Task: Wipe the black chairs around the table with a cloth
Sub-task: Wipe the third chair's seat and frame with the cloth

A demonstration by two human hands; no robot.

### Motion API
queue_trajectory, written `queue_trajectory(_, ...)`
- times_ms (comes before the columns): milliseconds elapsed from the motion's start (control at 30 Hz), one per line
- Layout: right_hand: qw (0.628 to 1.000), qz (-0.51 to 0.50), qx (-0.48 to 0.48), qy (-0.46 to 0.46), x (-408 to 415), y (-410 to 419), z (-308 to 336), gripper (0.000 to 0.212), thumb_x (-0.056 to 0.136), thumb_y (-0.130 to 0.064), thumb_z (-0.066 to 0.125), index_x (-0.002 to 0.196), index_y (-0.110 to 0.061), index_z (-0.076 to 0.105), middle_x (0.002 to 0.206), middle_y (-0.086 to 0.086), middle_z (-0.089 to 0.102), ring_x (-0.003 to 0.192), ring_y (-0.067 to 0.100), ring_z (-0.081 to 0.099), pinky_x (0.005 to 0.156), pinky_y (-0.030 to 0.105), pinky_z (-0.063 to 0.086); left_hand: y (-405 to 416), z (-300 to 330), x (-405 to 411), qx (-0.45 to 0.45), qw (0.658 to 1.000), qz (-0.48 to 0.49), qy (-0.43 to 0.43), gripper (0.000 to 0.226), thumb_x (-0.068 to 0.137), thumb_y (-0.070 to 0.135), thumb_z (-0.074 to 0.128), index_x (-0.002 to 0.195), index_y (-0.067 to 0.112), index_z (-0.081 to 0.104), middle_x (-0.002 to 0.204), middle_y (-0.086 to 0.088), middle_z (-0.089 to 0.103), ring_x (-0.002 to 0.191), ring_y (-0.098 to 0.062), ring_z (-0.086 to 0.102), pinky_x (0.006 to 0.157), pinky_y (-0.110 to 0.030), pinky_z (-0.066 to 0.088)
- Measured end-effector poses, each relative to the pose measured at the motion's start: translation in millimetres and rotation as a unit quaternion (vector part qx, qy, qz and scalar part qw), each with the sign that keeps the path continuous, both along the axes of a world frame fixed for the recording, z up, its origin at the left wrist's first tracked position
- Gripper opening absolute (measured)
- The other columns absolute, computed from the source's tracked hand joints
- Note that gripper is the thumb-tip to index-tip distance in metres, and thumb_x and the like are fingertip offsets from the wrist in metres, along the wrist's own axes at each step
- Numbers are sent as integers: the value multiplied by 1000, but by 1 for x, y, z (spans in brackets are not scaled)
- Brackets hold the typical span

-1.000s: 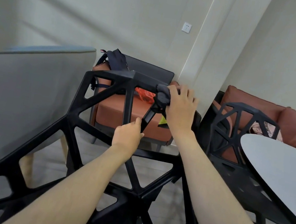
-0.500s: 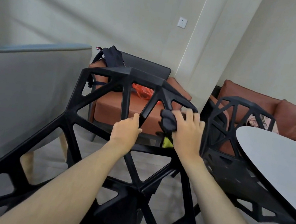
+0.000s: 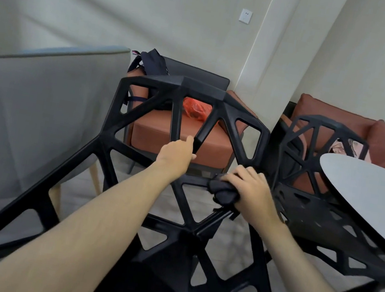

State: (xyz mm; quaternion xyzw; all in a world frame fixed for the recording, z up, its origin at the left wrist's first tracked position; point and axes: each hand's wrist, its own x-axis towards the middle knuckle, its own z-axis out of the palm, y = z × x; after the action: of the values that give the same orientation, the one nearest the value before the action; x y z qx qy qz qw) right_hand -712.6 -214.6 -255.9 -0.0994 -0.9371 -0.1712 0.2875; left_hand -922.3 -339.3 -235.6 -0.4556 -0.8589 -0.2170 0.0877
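Pale walls [image 3: 107, 6], rust armchair [image 3: 177, 138] (wall socket [image 3: 245, 16] above).

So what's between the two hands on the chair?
In the head view, one black horizontal chair strut spans from left hand to right hand with the cloth.

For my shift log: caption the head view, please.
Right hand wipes black chair frame with dark cloth; left hand steadies a strut.

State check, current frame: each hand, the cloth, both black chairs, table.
left hand: grips a backrest strut of the near chair
right hand: presses the cloth onto the frame
dark cloth: bunched under the right hand
near black chair: tilted, held
second black chair: upright, beside the table, untouched
table: bare where visible
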Motion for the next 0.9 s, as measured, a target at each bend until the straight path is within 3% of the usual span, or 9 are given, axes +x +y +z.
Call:
queue_trajectory(133,1000,6,-1,-1,-52,-31,-31,34,78,-13,73,108,-27,65,104,-4,56,95,25,52,72,39,38,2,0,-4,0,1000,-4,0,30,108,31,52,124,6,45,101,-15,66,89,-35,62,70,-41,43)
queue_trajectory(267,999,-28,-6,16,-92,-68,-59,37,70,-7,73,103,-23,68,105,2,59,93,29,54,74,41,40,3,-3,-7,13,1000,-5,3,27,107,31,54,121,9,46,92,-8,59,87,-32,62,70,-40,42)
queue_trajectory(400,992,-117,16,49,-42,-51,-59,36,74,-6,69,106,-23,64,106,4,55,95,32,52,77,42,37,2,0,-6,4,1000,-1,-1,30,107,34,54,121,8,45,84,-4,51,79,-28,53,69,-39,42)
queue_trajectory(533,962,-222,-65,144,-7,-45,-50,37,74,-5,76,106,-22,66,105,3,57,98,31,52,76,42,40,2,1,-3,0,1000,-1,-7,32,108,33,54,124,7,45,88,-8,55,79,-29,54,68,-40,43)
queue_trajectory(633,963,-206,-84,153,-38,-51,-47,37,73,-5,77,104,-22,66,103,1,57,96,29,54,73,40,41,1,5,-1,-4,1000,-3,-9,31,108,32,53,124,6,45,95,-11,60,81,-28,52,69,-40,42)
queue_trajectory(733,980,-146,-92,99,-82,-68,-56,33,74,-7,78,102,-20,65,103,3,57,94,30,55,71,39,40,1,4,-2,-5,1000,-4,0,31,108,32,54,124,6,45,102,-13,64,86,-31,58,69,-40,41)
queue_trajectory(900,981,-148,-106,72,-118,-100,-62,46,72,-6,81,115,-15,68,110,7,62,98,31,57,78,44,48,2,2,-3,-4,1000,-1,-4,31,107,32,55,125,9,47,107,-13,66,90,-31,61,70,-39,43)
